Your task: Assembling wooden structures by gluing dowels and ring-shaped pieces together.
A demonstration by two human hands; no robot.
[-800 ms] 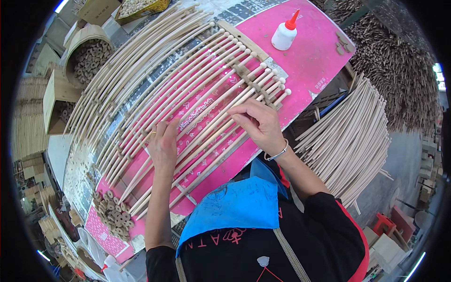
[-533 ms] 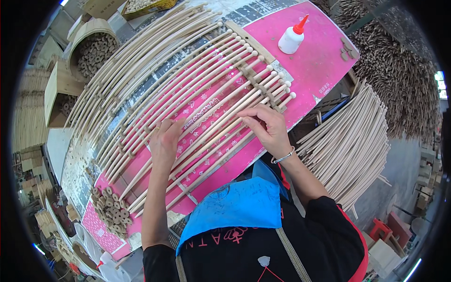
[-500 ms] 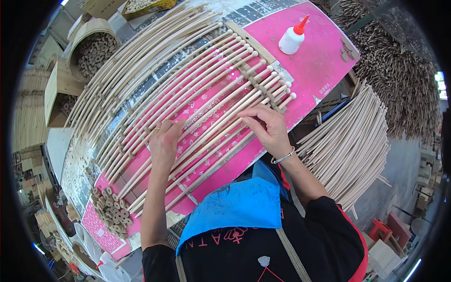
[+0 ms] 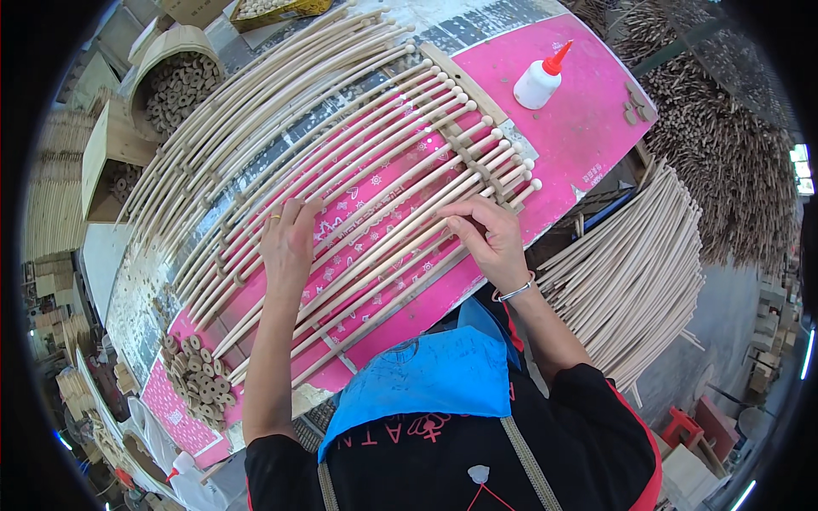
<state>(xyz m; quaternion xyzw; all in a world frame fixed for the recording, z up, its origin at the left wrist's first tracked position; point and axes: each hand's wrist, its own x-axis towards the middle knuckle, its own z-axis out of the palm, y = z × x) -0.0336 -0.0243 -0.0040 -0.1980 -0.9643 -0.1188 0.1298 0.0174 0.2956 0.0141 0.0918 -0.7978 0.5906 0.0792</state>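
Wooden dowels (image 4: 400,183) lie side by side on the pink mat (image 4: 588,119) on my table (image 4: 128,289) — long pale rods with rounded tips, running from lower left to upper right. My left hand (image 4: 287,243) lies flat, fingers spread, pressing on the rods at the middle of the row. My right hand (image 4: 490,238) is curled, fingertips pinching one rod near the front edge of the row; the two hands are well apart. A wooden cross strip (image 4: 477,157) runs under the tips at the far end.

Progress, my read: most of the row looks laid and lined up, the front few rods being evened out; a large bundle of spare rods (image 4: 635,264) at my right is not yet laid. Count: about a dozen rods on the pink, roughly as many on the bare table beyond — too crowded for an exact number. One white glue bottle (image 4: 538,81) with red cap. One heap of small wooden rings (image 4: 198,379) at lower left, too many to count. One rounded bin (image 4: 175,81) of short pegs at upper left.
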